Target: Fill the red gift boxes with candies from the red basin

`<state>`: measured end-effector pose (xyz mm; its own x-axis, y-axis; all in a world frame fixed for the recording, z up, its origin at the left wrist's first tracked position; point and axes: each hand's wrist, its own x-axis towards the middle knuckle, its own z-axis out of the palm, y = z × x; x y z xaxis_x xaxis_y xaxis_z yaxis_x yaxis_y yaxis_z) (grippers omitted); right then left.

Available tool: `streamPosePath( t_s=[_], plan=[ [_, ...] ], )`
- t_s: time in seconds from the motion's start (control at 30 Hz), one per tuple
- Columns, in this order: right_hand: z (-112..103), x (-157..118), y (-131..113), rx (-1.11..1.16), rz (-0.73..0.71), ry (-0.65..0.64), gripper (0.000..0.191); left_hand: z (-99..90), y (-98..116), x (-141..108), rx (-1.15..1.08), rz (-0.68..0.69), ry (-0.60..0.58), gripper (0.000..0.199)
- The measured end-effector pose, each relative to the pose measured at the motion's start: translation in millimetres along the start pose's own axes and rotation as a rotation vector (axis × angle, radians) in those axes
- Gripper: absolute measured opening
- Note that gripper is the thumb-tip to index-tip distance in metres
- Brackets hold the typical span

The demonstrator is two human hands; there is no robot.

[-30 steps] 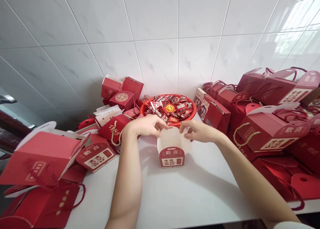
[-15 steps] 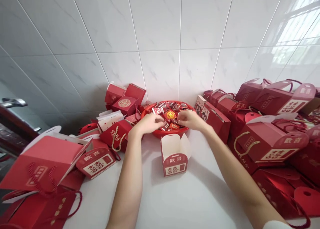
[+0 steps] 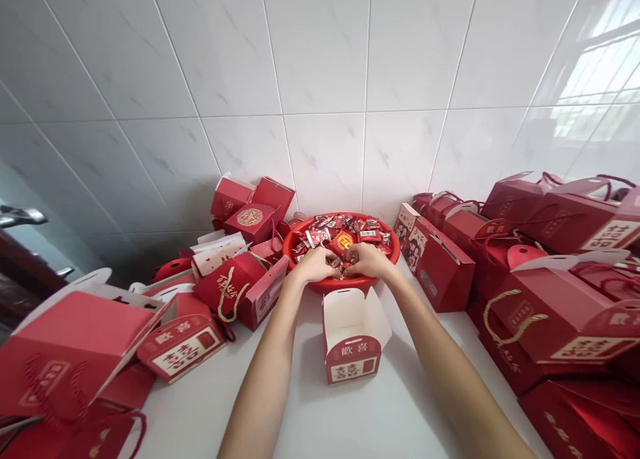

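Both hands reach into a round red basin heaped with small red wrapped candies. My left hand is at the basin's near side with its fingers drawn together on the candies; what they hold is too small to tell. Close beside it on the right, my right hand has its fingers bent together at the candies, their tips partly hidden. A small red and white box stands upright with its top open, just in front of the basin.
Red gift boxes with handles crowd the left side of the white table. More are stacked on the right, and a tall red box stands right of the basin. A tiled wall rises behind.
My hands have come closer together and lower among the candies at the basin's near side. The view has shifted slightly, so the basin and boxes sit lower in the picture.
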<state>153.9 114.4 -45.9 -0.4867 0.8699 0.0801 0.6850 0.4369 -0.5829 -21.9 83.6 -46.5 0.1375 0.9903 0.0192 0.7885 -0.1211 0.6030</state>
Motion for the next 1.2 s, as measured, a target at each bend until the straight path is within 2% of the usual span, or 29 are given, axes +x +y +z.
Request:
streamPosePath(
  t_s=[0.13,0.23,0.3,0.37,0.47,0.6,0.77,0.9,1.0,1.2],
  plan=[
    [2.6,1.8,10.1,0.149,0.006,0.051,0.023,-3.8,-3.3,1.8,-0.396,-0.057,0.044,0.033],
    [2.6,1.3,14.1,0.316,0.001,0.102,0.043,-10.3,-0.9,-1.8,-0.63,-0.116,0.105,0.041],
    [1.3,0.4,14.2,0.52,-0.026,0.137,0.057,-13.9,0.4,-5.0,-0.736,-0.13,0.138,0.048],
    [-0.4,-0.5,12.6,0.74,-0.08,0.142,0.063,-15.5,0.9,-7.2,-0.81,-0.124,0.159,0.056],
    [-2.1,-1.2,9.7,0.975,-0.134,0.094,0.056,-13.9,1.4,-7.1,-0.883,-0.096,0.138,0.063],
    [-2.9,-0.6,8.9,1.175,-0.119,0.02,0.049,-9.0,3.2,-2.7,-0.97,-0.075,0.115,0.059],
    [-4.0,0.8,11.0,1.264,-0.107,0.0,0.057,-4.7,3.6,2.0,-1.016,-0.012,0.12,0.045],
    [-4.2,2.2,10.6,1.232,-0.057,0.112,0.051,-3.0,2.8,2.8,-0.988,0.061,0.096,0.032],
    [-4.7,2.3,9.5,1.218,-0.016,0.178,0.043,-2.5,2.7,2.7,-1.009,0.054,0.125,0.032],
    [-3.7,1.9,10.4,1.2,0.002,0.209,0.045,-2.1,2.2,2.5,-0.971,0.052,0.146,0.043]
  ],
)
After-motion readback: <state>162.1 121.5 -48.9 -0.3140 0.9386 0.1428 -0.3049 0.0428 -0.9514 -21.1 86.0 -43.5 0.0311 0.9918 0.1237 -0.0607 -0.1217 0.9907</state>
